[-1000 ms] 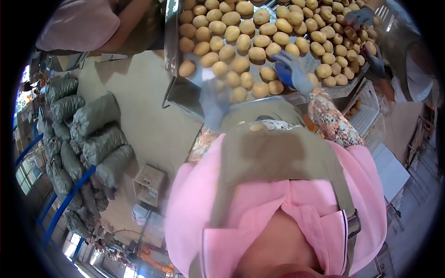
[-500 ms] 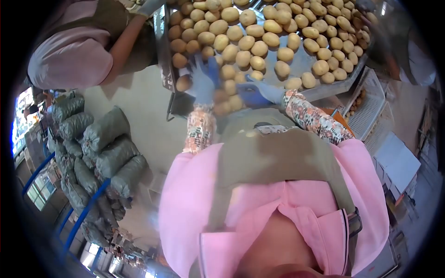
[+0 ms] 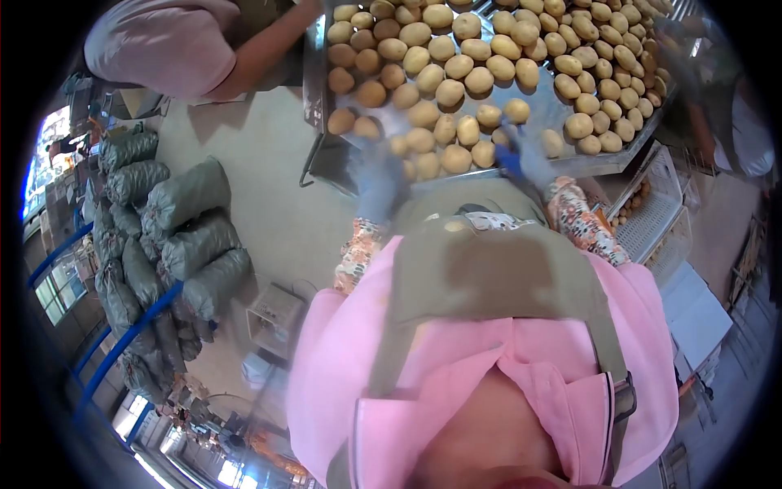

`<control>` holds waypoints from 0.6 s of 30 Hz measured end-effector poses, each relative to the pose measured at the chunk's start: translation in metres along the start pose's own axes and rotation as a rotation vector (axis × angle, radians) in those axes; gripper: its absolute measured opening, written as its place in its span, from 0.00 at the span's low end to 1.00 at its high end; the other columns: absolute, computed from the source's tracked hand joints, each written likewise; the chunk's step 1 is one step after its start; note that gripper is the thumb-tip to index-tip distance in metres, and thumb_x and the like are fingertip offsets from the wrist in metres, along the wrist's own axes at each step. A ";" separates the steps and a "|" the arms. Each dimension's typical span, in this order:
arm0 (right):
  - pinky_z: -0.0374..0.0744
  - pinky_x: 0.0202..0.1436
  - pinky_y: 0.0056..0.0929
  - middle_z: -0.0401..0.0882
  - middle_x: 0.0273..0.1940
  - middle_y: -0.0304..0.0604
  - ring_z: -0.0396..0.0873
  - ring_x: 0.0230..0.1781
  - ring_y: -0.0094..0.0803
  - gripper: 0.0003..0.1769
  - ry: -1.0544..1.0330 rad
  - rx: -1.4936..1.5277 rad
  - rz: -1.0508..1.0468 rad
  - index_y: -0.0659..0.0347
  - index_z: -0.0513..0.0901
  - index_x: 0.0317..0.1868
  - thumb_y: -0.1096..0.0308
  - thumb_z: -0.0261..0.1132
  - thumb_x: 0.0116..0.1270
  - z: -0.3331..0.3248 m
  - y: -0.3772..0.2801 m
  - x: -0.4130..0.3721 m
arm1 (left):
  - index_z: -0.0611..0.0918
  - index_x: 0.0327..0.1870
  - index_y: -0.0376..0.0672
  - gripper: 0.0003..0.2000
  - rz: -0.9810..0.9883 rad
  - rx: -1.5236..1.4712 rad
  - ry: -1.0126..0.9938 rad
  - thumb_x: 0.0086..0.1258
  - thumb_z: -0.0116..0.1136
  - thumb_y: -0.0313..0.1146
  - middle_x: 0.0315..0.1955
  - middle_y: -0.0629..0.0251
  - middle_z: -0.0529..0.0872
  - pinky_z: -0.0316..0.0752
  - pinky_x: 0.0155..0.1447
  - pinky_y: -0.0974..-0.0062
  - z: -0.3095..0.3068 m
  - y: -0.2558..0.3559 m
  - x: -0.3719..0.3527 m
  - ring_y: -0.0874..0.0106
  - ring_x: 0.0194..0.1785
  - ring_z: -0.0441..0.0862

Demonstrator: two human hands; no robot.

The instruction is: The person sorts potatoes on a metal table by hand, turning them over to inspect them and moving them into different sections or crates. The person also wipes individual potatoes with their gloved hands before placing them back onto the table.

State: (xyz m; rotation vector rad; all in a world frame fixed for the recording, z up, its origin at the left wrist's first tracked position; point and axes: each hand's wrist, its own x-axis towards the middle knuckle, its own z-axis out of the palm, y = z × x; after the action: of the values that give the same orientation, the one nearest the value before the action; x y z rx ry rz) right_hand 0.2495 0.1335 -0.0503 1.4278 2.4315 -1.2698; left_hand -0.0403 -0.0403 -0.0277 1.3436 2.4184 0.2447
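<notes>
Many tan potatoes (image 3: 458, 160) lie on a metal sorting table (image 3: 552, 116) in front of me. My left hand (image 3: 376, 178), in a pale blue-grey glove, is at the table's near left edge beside the nearest potatoes; motion smears its fingers. On the other side of that near group is my right hand (image 3: 525, 156), gloved with a darker blue palm side. Its fingers stretch forward and apart, close to the potatoes at its left, and no potato shows in its grasp. Floral sleeves cover both forearms.
At the left, stacked filled green sacks (image 3: 189, 196) lie behind a blue rail (image 3: 122, 342). A co-worker's arm (image 3: 273, 41) reaches toward the table's far left corner; another person (image 3: 733, 122) stands at the right. White crates (image 3: 652, 212) with potatoes sit below the table's right side.
My hands have moved farther apart, the left backward to the table edge, the right to the right. Several potatoes now sit grouped between them near the edge. The view has shifted slightly.
</notes>
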 end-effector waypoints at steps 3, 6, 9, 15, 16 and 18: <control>0.58 0.73 0.50 0.54 0.72 0.62 0.55 0.70 0.67 0.35 0.183 -0.414 -0.147 0.51 0.66 0.71 0.56 0.64 0.65 0.028 -0.074 0.005 | 0.76 0.62 0.50 0.22 0.399 -0.286 0.088 0.66 0.59 0.40 0.64 0.56 0.71 0.61 0.69 0.55 -0.068 0.062 0.012 0.51 0.66 0.65; 0.60 0.71 0.51 0.62 0.68 0.59 0.62 0.68 0.55 0.30 0.116 -0.432 -0.222 0.46 0.69 0.68 0.57 0.60 0.66 0.062 -0.064 0.038 | 0.79 0.55 0.48 0.19 0.935 -0.348 -0.028 0.62 0.61 0.32 0.59 0.61 0.76 0.65 0.66 0.59 -0.184 0.145 0.006 0.57 0.64 0.69; 0.62 0.71 0.47 0.68 0.65 0.60 0.66 0.66 0.55 0.25 0.085 -0.181 -0.302 0.56 0.75 0.63 0.59 0.62 0.67 0.025 -0.098 0.008 | 0.81 0.48 0.44 0.17 1.306 -0.198 0.061 0.55 0.59 0.31 0.46 0.61 0.80 0.65 0.59 0.57 -0.239 0.212 -0.039 0.61 0.51 0.77; 0.68 0.68 0.41 0.70 0.64 0.59 0.69 0.66 0.51 0.23 0.179 0.050 -0.212 0.60 0.76 0.61 0.59 0.61 0.68 0.009 -0.055 -0.009 | 0.80 0.49 0.45 0.17 1.403 -0.183 0.081 0.56 0.59 0.32 0.47 0.61 0.79 0.64 0.60 0.56 -0.234 0.248 -0.071 0.60 0.52 0.76; 0.70 0.67 0.41 0.71 0.64 0.60 0.71 0.64 0.52 0.23 0.194 0.049 -0.128 0.57 0.77 0.60 0.60 0.61 0.67 0.003 -0.055 -0.017 | 0.80 0.49 0.45 0.17 1.383 -0.183 0.086 0.56 0.59 0.32 0.47 0.61 0.79 0.64 0.60 0.56 -0.229 0.247 -0.067 0.60 0.52 0.76; 0.69 0.67 0.40 0.71 0.64 0.60 0.71 0.63 0.53 0.24 0.239 0.053 -0.132 0.59 0.76 0.61 0.59 0.59 0.68 0.001 -0.046 -0.021 | 0.79 0.50 0.45 0.17 1.329 -0.184 0.080 0.57 0.59 0.33 0.47 0.61 0.79 0.64 0.60 0.56 -0.217 0.245 -0.058 0.60 0.53 0.75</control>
State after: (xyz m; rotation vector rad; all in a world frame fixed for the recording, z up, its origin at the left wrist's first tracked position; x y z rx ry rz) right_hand 0.2269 0.1071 -0.0132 1.5380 2.7062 -1.2636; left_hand 0.0940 0.0464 0.2634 2.6083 1.1145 0.7987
